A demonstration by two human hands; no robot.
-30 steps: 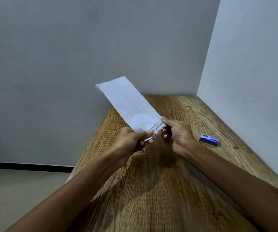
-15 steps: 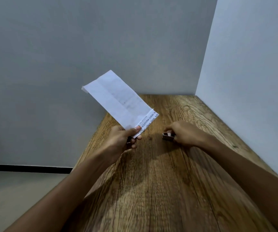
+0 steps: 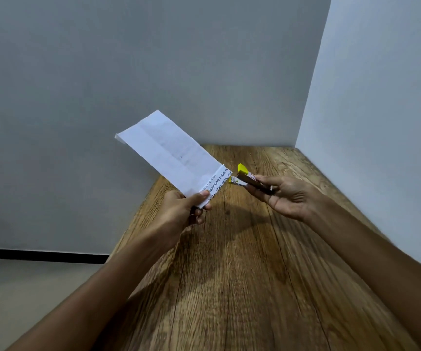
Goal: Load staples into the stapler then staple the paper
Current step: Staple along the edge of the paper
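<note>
Stapler (image 3: 251, 180): right hand (image 3: 286, 196) is gripping it, nose touching the paper's corner.
Paper (image 3: 171, 158): left hand (image 3: 179, 214) fingers are pinching it above the bench (image 3: 242, 274).

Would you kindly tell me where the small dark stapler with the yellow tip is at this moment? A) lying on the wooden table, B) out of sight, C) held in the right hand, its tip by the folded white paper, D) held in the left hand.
C: the right hand holds the small dark stapler with the yellow tip above the wooden table, its tip by the folded white paper that the left hand holds.
</note>
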